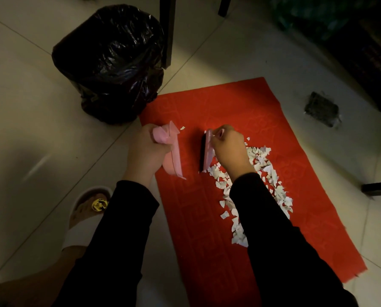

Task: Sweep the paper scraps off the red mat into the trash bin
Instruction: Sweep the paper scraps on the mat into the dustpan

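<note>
A red mat [196,218] lies on the tiled floor. White paper scraps [264,173] form a long heap on its right half, partly hidden by my right sleeve. One lone scrap [182,128] lies near the mat's upper left. My left hand [145,151] grips the handle of a pink dustpan [174,156], held on edge above the mat's left side. My right hand [229,147] grips a small pink brush [208,151] with dark bristles, at the heap's left edge. The trash bin [109,63], lined with a black bag, stands beyond the mat's upper left corner.
A dark furniture leg [167,29] stands right behind the bin. Another dark leg [379,188] juts in at the right edge. A dark scrubbing pad [321,108] lies on the tiles right of the mat. My foot in a white slipper [83,216] is at the lower left.
</note>
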Tool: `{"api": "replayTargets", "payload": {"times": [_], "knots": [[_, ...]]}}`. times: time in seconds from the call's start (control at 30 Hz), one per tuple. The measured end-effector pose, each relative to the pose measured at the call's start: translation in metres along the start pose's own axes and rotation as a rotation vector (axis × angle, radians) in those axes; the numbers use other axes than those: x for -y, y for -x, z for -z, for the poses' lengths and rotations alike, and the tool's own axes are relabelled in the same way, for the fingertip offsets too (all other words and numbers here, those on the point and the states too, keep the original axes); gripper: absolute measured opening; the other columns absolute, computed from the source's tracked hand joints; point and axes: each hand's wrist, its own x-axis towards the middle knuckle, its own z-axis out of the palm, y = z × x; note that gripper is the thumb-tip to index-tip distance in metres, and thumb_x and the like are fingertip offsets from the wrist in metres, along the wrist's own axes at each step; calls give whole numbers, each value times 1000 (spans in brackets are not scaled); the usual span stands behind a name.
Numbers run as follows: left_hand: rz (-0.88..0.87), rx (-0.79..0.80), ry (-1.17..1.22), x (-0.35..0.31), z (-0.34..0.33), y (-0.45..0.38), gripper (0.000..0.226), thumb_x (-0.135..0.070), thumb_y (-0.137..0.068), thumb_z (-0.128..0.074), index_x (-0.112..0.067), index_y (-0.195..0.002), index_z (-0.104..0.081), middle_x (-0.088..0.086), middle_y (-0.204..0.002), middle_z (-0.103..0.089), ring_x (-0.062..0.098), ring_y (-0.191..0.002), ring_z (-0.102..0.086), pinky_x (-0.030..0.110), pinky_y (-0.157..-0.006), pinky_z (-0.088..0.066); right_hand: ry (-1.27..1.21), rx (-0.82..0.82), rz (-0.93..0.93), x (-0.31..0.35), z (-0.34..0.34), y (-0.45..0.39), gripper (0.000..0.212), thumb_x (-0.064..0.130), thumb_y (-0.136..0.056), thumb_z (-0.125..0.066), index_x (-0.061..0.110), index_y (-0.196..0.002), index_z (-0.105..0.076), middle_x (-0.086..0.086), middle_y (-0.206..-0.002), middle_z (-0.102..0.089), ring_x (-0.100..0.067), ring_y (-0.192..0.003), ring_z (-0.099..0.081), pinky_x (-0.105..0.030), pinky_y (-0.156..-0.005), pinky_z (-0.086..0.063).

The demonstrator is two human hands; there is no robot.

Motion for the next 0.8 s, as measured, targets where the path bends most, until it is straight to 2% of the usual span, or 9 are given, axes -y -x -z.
{"api": "replayTargets", "payload": {"times": [0.07, 0.2, 0.3, 0.37, 0.43, 0.6, 0.7, 0.8], "knots": [[3, 3, -11, 0, -2, 0, 35, 0, -74, -69, -6, -107, -60, 2, -96, -60, 14, -86, -55, 20, -65, -39, -42, 24, 8, 3, 1, 1, 18, 6, -90, -50, -2, -104, -56, -11, -84, -59, -8, -49, -44, -10, -37, -30], [8, 7, 19, -3, -7, 2, 32, 2, -74, -68, -6, -105, -59, -4, -88, -58, 13, -83, -54, 17, -61, -38, -10, 111, -12, 3, -4, 2, 19, 6, -89, -48, 0, -105, -55, -15, -89, -62, -15, -54, -49, -20, -44, -32], [2, 0, 26, -3, -8, 2, 29, 1, -74, -68, -10, -99, -59, -7, -83, -57, 9, -77, -54, 15, -59, -38, 21, 74, -35, -4, -1, 0, 19, 6, -89, -49, -1, -105, -56, -17, -89, -63, -21, -60, -52, -23, -46, -35], [4, -5, 9, -3, -8, 2, 30, 0, -75, -68, -8, -103, -61, -5, -87, -58, 5, -73, -53, 14, -58, -37, 62, 32, -40, -8, 5, -1, 18, 8, -89, -49, -2, -102, -57, -15, -85, -61, -24, -61, -53, -27, -51, -38], [14, -13, 17, -3, -8, 2, 34, 0, -75, -68, -7, -107, -60, -4, -91, -59, 8, -77, -54, 14, -59, -37, 90, -1, -34, -9, 12, -1, 19, 8, -89, -48, -2, -102, -57, -14, -85, -61, -27, -64, -56, -30, -55, -43], [32, -32, 39, -4, -8, 1, 39, -4, -75, -70, -8, -112, -59, -1, -99, -61, 13, -87, -56, 20, -69, -41, 28, -44, -36, -5, 21, -4, 16, 9, -88, -53, 2, -100, -59, -8, -84, -59, -8, -55, -48, -18, -44, -33], [29, -44, 44, -3, -9, -2, 36, -6, -75, -71, -8, -109, -59, -1, -98, -62, 13, -87, -57, 18, -65, -40, -31, -51, -42, -3, 20, -8, 15, 11, -88, -54, 1, -99, -59, -12, -86, -64, -10, -54, -49, -16, -43, -34], [38, -80, 44, -3, -8, -4, 36, -8, -75, -71, -9, -109, -59, 1, -100, -63, 16, -89, -59, 25, -72, -44, -120, -56, -42, 1, 21, -13, 10, 8, -87, -54, 4, -94, -58, -14, -87, -65, -16, -58, -52, -20, -47, -37]]}}
